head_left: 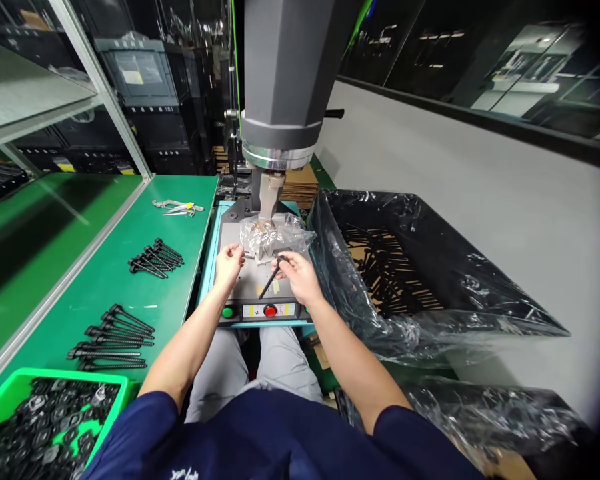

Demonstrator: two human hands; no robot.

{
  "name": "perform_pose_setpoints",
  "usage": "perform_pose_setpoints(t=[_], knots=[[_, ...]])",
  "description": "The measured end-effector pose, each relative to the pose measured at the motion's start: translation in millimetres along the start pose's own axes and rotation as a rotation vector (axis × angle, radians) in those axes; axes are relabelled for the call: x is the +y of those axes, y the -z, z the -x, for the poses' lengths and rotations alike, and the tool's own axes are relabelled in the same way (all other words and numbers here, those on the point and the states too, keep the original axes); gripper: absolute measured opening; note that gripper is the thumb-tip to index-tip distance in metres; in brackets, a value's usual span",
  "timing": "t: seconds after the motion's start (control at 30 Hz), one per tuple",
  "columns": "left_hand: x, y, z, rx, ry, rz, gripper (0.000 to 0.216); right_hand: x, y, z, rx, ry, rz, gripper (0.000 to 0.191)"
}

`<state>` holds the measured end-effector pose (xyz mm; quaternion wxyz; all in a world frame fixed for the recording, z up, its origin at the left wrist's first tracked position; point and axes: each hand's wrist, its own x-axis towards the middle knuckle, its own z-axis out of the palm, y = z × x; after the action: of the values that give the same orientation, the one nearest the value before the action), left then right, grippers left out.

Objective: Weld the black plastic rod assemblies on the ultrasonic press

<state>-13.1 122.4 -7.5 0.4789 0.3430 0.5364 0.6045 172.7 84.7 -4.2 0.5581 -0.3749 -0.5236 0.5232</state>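
Note:
A black rod with a wide head (270, 281) is pinched near its head in my right hand (299, 275), its thin end slanting down to the left. My left hand (229, 265) is closed with thumb and fingertips together at the left of the fixture; whatever it may hold is too small to tell. Between and just beyond both hands, crumpled clear plastic film (267, 235) wraps the fixture under the press's metal tool head (271, 193). Both hands hover over the grey machine base plate (245, 289).
Green (227, 312) and red (270, 311) buttons line the machine's front. Bunches of black headed rods (113, 337) lie on the green table (173, 293) at left, with pliers (177, 205) behind. A green bin (125, 393) holds small black parts. At right stands a plastic-lined box (415, 220) of rods.

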Motion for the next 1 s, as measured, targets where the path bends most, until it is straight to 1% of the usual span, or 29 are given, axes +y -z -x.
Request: perform_pose_setpoints(t=[0.03,0.07,0.17,0.2,0.23,0.27,0.33,0.47,0.57,0.63,0.7,0.77,0.83,0.9,0.93,1.0], knots=[[-3.3,7.4,12.5,-0.023,-0.018,-0.027,0.032,-2.9,-2.4,-1.9,-0.003,-0.019,-0.035,0.048],[-7.0,15.2,26.8,-0.082,-0.020,-0.056,0.033,-4.8,-4.9,-3.6,-0.009,-0.036,-0.063,0.049],[-20.1,37.6,71.6,-0.369,0.048,-0.135,0.031,-4.6,-15.4,-7.2,-0.016,-0.056,-0.086,0.050],[-25.1,43.8,84.3,-0.433,0.073,-0.145,0.030,-2.7,-20.5,-7.4,-0.025,-0.053,-0.075,0.050],[-30.1,49.1,94.9,-0.460,0.090,-0.143,0.028,-0.2,-26.4,-6.8,-0.042,-0.047,-0.059,0.049],[-35.1,53.6,103.2,-0.456,0.099,-0.133,0.025,2.8,-33.1,-5.4,-0.069,-0.043,-0.042,0.049],[-43.4,60.4,112.8,-0.378,0.103,-0.111,0.021,9.2,-48.0,0.3,-0.139,-0.035,-0.009,0.047],[-49.9,71.7,116.4,-0.219,0.061,-0.082,0.014,20.0,-75.2,18.3,-0.280,-0.035,0.052,0.045],[-48.5,81.0,116.7,-0.134,0.003,-0.073,0.012,24.9,-87.8,28.9,-0.386,-0.041,0.169,0.033],[-48.1,87.3,117.8,-0.073,-0.022,-0.063,0.015,28.4,-93.0,33.1,-0.443,0.020,0.306,0.023],[-50.0,93.1,120.3,-0.006,-0.029,-0.027,0.017,33.9,-97.3,35.8,-0.486,0.116,0.427,0.018],[-54.2,98.6,124.6,0.053,-0.018,0.038,0.020,41.6,-103.2,37.6,-0.529,0.181,0.488,0.017],[-59.6,104.9,131.6,0.105,-0.003,0.113,0.022,50.7,-113.5,38.1,-0.581,0.181,0.499,0.018],[-64.4,112.8,142.8,0.155,0.013,0.158,0.026,60.1,-130.9,37.3,-0.639,0.130,0.505,0.019],[-65.9,117.6,150.8,0.178,0.026,0.142,0.027,64.5,-142.6,36.9,-0.670,0.101,0.514,0.019],[-65.9,128.6,171.8,0.195,0.056,0.020,0.026,72.5,-171.1,37.1,-0.743,0.057,0.548,0.017]])
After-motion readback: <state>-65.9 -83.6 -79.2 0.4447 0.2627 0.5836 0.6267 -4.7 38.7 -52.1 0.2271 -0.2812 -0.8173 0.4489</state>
